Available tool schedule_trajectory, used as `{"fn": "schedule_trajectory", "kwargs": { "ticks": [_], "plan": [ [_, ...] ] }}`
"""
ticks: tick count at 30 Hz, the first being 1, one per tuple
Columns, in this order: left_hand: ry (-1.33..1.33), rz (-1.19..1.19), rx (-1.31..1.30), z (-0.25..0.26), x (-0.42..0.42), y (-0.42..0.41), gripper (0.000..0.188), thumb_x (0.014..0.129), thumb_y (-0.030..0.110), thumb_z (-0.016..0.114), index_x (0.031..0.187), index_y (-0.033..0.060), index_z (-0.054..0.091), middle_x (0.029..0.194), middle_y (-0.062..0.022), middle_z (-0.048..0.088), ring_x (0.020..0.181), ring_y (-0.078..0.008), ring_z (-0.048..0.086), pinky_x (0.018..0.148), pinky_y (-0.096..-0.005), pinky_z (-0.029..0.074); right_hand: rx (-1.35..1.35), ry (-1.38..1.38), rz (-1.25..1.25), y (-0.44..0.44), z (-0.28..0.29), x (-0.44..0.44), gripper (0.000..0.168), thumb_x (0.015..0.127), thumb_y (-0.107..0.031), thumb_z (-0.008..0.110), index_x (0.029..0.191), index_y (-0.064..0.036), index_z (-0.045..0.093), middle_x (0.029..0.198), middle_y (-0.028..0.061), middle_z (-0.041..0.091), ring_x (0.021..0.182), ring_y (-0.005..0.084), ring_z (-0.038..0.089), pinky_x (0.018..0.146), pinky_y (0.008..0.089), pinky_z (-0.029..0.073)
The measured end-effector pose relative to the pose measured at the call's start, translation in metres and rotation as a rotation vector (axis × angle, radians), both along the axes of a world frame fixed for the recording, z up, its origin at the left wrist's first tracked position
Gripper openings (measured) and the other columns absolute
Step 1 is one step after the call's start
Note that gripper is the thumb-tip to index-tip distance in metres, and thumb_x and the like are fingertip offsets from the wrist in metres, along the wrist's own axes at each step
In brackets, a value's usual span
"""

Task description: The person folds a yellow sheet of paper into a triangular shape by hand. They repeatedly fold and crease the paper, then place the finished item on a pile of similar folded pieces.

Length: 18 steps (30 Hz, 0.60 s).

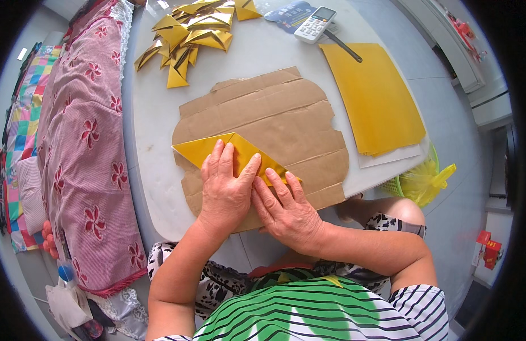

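Observation:
A sheet of gold paper [195,150], folded into a long, pointed shape, lies on a flat piece of brown cardboard [284,115]. My left hand [227,187] rests palm down on the middle of the paper, with its thumb spread from its fingers. Beside it, my right hand [290,213] lies flat with parted fingers, the fingertips on the paper's lower right edge. The two hands meet near the paper's lower edge and cover part of it. Neither hand grips anything.
Folded gold paper pieces [195,30] are heaped at the table's back left. On the right of the white table [156,200] lies a stack of gold sheets [373,98]. A black-handled tool [344,47] and a white remote control [316,24] lie behind it. A yellow plastic bag [429,179] sits below.

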State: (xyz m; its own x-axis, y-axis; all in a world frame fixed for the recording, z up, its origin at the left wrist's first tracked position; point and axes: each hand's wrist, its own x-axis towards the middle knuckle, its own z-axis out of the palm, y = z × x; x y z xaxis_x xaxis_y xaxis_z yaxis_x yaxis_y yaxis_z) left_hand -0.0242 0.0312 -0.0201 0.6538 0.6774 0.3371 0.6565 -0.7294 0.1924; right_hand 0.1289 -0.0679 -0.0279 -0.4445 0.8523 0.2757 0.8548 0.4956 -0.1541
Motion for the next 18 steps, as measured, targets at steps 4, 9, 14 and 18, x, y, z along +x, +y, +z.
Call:
{"fn": "schedule_trajectory", "kwargs": {
  "ticks": [4, 9, 14, 18],
  "plan": [
    [0.015, -0.009, 0.029, 0.0004, -0.0005, 0.0005, 0.04, 0.079, 0.016, 0.065, 0.119, 0.0145, 0.067, 0.13, -0.0238, 0.048, 0.127, -0.0416, 0.043, 0.104, -0.0521, 0.034, 0.016, -0.007, -0.002, -0.0003, -0.0012, -0.0008, 0.054, 0.085, -0.019, 0.052, 0.132, 0.007, 0.052, 0.141, 0.0253, 0.045, 0.135, 0.0439, 0.038, 0.108, 0.0621, 0.03],
    [0.034, -0.004, 0.03, 0.0026, 0.0005, 0.0008, 0.041, 0.078, 0.017, 0.065, 0.119, 0.0141, 0.067, 0.128, -0.0235, 0.049, 0.126, -0.0412, 0.043, 0.103, -0.0513, 0.035, 0.006, -0.005, -0.005, -0.0005, -0.0004, -0.0008, 0.053, 0.085, -0.02, 0.052, 0.131, 0.007, 0.052, 0.141, 0.0251, 0.045, 0.135, 0.0438, 0.038, 0.108, 0.0621, 0.03],
    [0.035, -0.012, 0.023, 0.0063, 0.0003, 0.0018, 0.041, 0.078, 0.02, 0.066, 0.119, 0.0136, 0.067, 0.128, -0.0236, 0.049, 0.126, -0.0415, 0.043, 0.103, -0.0506, 0.035, 0.01, -0.018, -0.002, -0.0006, 0.0011, 0.0002, 0.053, 0.085, -0.02, 0.053, 0.129, 0.008, 0.052, 0.138, 0.0267, 0.047, 0.133, 0.0443, 0.041, 0.108, 0.0613, 0.031],
    [0.013, -0.008, 0.019, 0.007, 0.0022, 0.0013, 0.04, 0.08, 0.026, 0.068, 0.118, 0.0128, 0.067, 0.127, -0.024, 0.049, 0.125, -0.0417, 0.044, 0.103, -0.0508, 0.034, 0.057, -0.038, -0.027, -0.0032, 0.0043, 0.0034, 0.055, 0.083, -0.023, 0.056, 0.125, 0.011, 0.053, 0.129, 0.0304, 0.054, 0.127, 0.0457, 0.048, 0.106, 0.0595, 0.035]
  ]
}}
